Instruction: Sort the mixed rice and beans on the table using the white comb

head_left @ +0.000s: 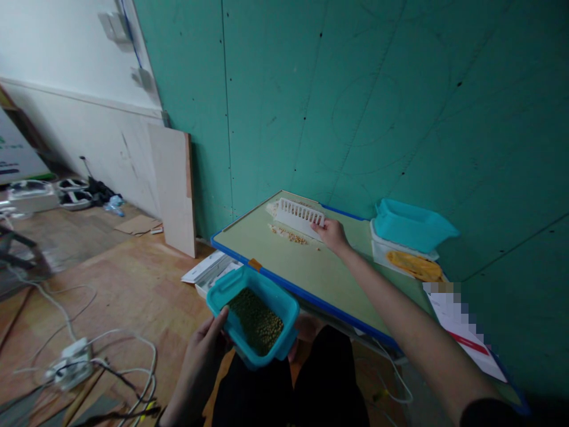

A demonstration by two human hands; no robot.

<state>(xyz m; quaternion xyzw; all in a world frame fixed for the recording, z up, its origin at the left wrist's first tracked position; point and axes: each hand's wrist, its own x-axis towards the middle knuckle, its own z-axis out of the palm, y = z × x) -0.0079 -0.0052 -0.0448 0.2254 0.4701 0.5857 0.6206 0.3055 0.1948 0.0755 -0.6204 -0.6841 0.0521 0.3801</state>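
Observation:
My left hand (212,338) grips the near-left rim of a turquoise plastic container (284,296), held below the table's front edge. Inside it lie small green beans (249,305) and a patch of paler, tan beans (270,329). Out over the table, my right hand (331,233) pinches the right end of a white slotted plastic strip (297,218), which stands on its long edge. Loose tan beans (291,236) are scattered on the tabletop in front of the strip, and some pale ones show behind its far end.
The pale green table (320,276) has a blue edge and touches the green wall. At its right are a turquoise basin (411,225) on a white tray, a folded yellow cloth (415,265) and papers (466,335). Cables and a power strip (73,362) lie on the floor at left.

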